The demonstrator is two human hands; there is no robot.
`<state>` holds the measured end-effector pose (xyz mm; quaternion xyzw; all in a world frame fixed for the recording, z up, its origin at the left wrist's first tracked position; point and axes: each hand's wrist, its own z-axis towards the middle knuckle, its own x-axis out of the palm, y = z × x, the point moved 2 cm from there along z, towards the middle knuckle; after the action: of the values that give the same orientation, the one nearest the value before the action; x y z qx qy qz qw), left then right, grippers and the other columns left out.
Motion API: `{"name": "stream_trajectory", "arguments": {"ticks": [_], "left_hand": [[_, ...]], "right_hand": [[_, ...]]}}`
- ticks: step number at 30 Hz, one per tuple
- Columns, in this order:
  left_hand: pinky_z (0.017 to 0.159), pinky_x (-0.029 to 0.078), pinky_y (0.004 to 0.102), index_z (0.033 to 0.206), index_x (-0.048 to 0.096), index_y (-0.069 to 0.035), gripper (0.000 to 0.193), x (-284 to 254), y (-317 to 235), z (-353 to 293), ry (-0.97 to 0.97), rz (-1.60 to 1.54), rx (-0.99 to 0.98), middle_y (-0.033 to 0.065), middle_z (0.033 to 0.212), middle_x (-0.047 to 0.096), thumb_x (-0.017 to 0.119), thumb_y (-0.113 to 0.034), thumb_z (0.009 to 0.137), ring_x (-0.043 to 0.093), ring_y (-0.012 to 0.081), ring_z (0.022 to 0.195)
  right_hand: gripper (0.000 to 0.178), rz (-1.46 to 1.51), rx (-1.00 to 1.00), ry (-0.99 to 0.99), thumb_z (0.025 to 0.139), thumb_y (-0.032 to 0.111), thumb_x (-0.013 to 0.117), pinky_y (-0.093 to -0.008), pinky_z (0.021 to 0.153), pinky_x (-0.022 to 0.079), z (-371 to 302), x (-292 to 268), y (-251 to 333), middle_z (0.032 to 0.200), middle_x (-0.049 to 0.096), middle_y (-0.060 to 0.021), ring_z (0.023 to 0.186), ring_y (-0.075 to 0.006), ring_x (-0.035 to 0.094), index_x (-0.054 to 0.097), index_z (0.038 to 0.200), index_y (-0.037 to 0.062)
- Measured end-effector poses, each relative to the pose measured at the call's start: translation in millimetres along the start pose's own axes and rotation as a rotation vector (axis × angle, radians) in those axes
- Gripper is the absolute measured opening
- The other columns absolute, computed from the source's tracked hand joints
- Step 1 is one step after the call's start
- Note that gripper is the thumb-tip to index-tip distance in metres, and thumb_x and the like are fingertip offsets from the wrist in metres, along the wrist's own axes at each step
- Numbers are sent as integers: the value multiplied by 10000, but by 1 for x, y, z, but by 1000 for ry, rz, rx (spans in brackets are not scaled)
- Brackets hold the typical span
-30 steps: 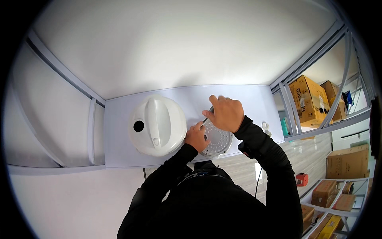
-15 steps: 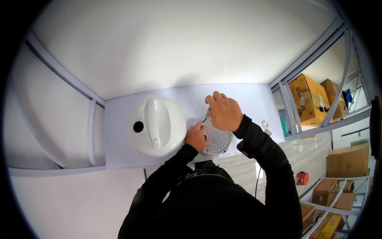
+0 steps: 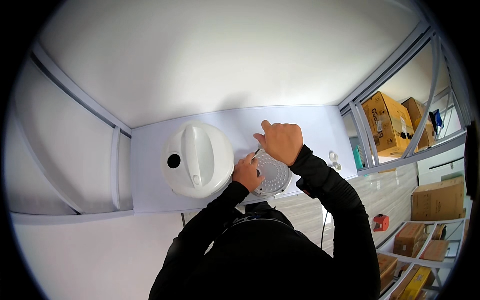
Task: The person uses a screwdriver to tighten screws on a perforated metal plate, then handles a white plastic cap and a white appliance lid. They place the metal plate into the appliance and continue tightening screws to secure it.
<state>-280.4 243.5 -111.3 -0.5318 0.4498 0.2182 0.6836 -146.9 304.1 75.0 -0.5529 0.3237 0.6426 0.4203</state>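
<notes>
A round, light-coloured lid plate dotted with raised bumps or holes lies near the front edge of the white table. My left hand grips its left side, fingers bent over the rim. Above the plate's far left edge, my right hand is closed around what looks like a screwdriver. Only a short piece of the thin shaft shows, slanting down beside my left fingertips; the handle is hidden in my fist, and so is the tip. Just left of my left hand stands a large white rice cooker with a domed lid.
Small white round parts lie at the table's right end. A grey frame borders that side, with cardboard boxes beyond it. A red stool stands on the floor near shelves holding more boxes. A white wall rises behind the table.
My right hand has rolled over at the wrist, its back turning up and its thumb side now pointing left. My left hand, the plate and the cooker stay in place.
</notes>
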Motion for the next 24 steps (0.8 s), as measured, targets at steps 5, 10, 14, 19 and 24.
{"name": "stream_trajectory", "arguments": {"ticks": [5, 10, 14, 19, 24], "left_hand": [[1027, 528, 519, 1362, 663, 16, 747, 1, 0, -2, 4, 6, -12, 165, 1535, 528, 868, -399, 775, 617, 414, 1213], [1041, 518, 531, 1393, 645, 6, 760, 1, -1, -4, -6, 6, 1, 173, 1561, 503, 857, -399, 786, 600, 421, 1241], [1102, 483, 545, 1416, 633, -8, 755, 4, 0, -4, 9, -17, -3, 200, 1568, 486, 844, -390, 799, 542, 454, 1341], [1196, 399, 560, 1323, 674, -18, 610, -5, -8, -18, -191, -77, 100, 238, 1544, 489, 846, -276, 797, 437, 500, 1458], [1184, 409, 550, 1097, 705, -23, 326, -7, 2, -35, -148, -165, 193, 228, 1507, 517, 814, -142, 815, 448, 482, 1460]], "right_hand": [[342, 97, -41, -15, 889, 321, 792, -417, 520, 502, -9, -9, 1, 758, 671, -134, 619, -309, 696, 611, 1017, 61], [303, 179, 26, 27, 885, 259, 793, -462, 601, 546, -14, -5, -4, 815, 691, -155, 678, -363, 705, 627, 1028, 49], [267, 274, 102, -99, 884, 209, 793, -464, 643, 563, -21, -15, -8, 849, 714, -155, 719, -376, 717, 650, 1038, 46], [240, 358, 274, -165, 897, 198, 786, -446, 668, 576, -45, -30, -20, 928, 751, -163, 775, -367, 742, 665, 1031, 40], [247, 436, 341, -288, 913, 147, 804, -412, 652, 560, -83, -34, -27, 963, 756, -154, 750, -332, 733, 687, 1094, 27]]}}
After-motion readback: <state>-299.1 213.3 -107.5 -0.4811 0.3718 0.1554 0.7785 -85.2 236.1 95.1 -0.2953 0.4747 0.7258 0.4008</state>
